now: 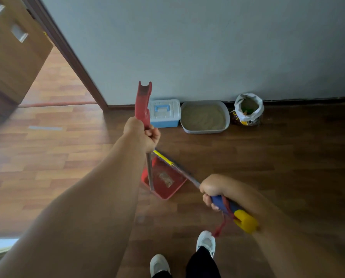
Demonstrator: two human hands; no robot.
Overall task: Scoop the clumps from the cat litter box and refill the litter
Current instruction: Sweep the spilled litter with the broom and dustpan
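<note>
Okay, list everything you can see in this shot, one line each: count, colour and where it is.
litter box: one, pale grey, holding tan litter, on the floor against the wall
storage box: one, white lid, blue base and handle, left of the litter box
bag: one, white, open-topped, right of the litter box
dustpan: one, red, long-handled, centre
broom: one, blue grip with yellow cap, lower right
door: one, brown wood, upper left
shoes: two, white, bottom edge
left hand: one, grips the dustpan handle
right hand: one, grips the broom
</note>
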